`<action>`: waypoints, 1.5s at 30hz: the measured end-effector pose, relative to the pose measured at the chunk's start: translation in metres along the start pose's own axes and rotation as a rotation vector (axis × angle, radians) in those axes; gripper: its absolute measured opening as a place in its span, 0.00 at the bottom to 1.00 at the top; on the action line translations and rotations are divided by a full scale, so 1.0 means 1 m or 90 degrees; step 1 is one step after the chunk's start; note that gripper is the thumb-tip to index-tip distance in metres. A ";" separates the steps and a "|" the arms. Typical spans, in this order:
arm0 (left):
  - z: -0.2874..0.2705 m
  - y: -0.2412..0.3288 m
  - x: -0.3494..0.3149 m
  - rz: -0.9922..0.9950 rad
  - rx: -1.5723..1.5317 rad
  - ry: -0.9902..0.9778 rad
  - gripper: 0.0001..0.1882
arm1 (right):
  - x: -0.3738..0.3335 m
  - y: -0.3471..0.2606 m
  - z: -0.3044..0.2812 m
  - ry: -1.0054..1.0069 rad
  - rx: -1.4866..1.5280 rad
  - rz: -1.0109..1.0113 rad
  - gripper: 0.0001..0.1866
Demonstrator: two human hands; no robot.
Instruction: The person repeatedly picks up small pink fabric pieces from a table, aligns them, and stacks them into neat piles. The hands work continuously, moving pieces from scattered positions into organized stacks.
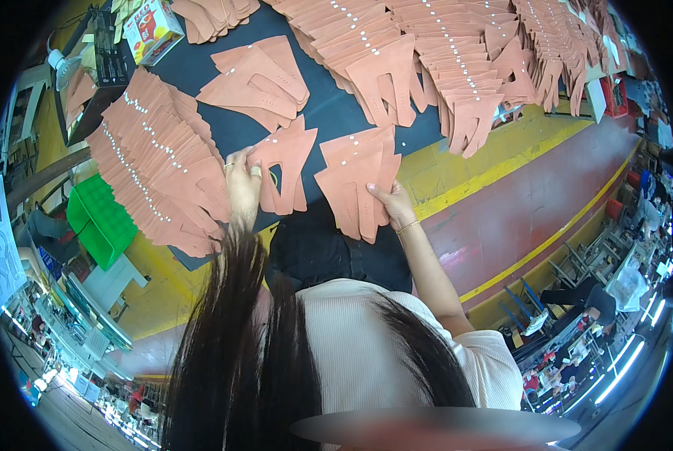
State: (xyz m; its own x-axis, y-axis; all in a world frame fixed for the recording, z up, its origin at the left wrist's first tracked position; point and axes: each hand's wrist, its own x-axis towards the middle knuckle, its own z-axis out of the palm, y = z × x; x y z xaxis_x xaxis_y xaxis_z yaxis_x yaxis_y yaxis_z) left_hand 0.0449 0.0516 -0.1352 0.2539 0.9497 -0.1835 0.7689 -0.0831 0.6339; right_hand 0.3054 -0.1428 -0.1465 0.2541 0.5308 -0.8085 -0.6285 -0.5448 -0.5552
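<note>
My left hand (243, 185) has its fingers closed on the left edge of a flat salmon-pink cut piece (297, 154) that looks like a shoe upper, with an oblong cutout and small white tags. In my right hand (394, 201), thumb on top, is a small overlapping stack of the same pieces (348, 179), near my lap. A long fanned row of pieces (145, 150) lies beside my left hand. Further off on the dark tabletop (235, 134) rests a smaller loose pile (257, 81).
More fanned rows (351, 45) cover the far and right part of the table. A printed carton (152, 31) stands at the far left by a black rack (109, 49). A green plastic crate (102, 219) is to the left. Yellow floor stripes (494, 169) run along the right.
</note>
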 end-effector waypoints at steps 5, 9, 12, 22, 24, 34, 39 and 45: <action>0.000 0.006 -0.004 0.066 0.132 0.082 0.14 | 0.001 0.008 0.023 0.038 -0.050 -0.070 0.23; -0.009 0.013 -0.006 0.019 0.036 -0.001 0.12 | 0.010 0.020 0.028 0.073 -0.117 -0.134 0.24; -0.010 0.014 -0.013 -0.085 -0.150 -0.044 0.11 | 0.018 0.030 0.025 0.122 -0.195 -0.201 0.28; -0.009 -0.019 -0.023 -0.250 -0.173 -0.161 0.16 | 0.016 0.028 0.023 0.162 -0.293 -0.224 0.32; -0.007 -0.015 -0.025 -0.142 -0.064 -0.076 0.18 | 0.013 0.025 0.025 0.204 -0.371 -0.249 0.34; 0.002 -0.029 -0.002 -0.082 -0.008 -0.009 0.15 | 0.007 0.013 0.035 0.200 -0.252 -0.184 0.34; -0.007 -0.033 0.006 -0.161 -0.038 -0.103 0.12 | 0.003 0.010 0.042 0.180 -0.334 -0.308 0.28; -0.007 -0.034 0.003 -0.112 -0.033 -0.065 0.11 | -0.004 -0.008 0.055 0.207 -0.510 -0.292 0.26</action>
State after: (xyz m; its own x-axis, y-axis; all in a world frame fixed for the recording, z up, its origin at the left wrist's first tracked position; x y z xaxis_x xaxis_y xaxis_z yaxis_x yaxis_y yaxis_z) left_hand 0.0159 0.0593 -0.1522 0.1782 0.9125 -0.3683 0.7766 0.0995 0.6221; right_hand 0.2690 -0.1045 -0.1276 0.6145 0.6618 -0.4294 0.2366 -0.6738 -0.7000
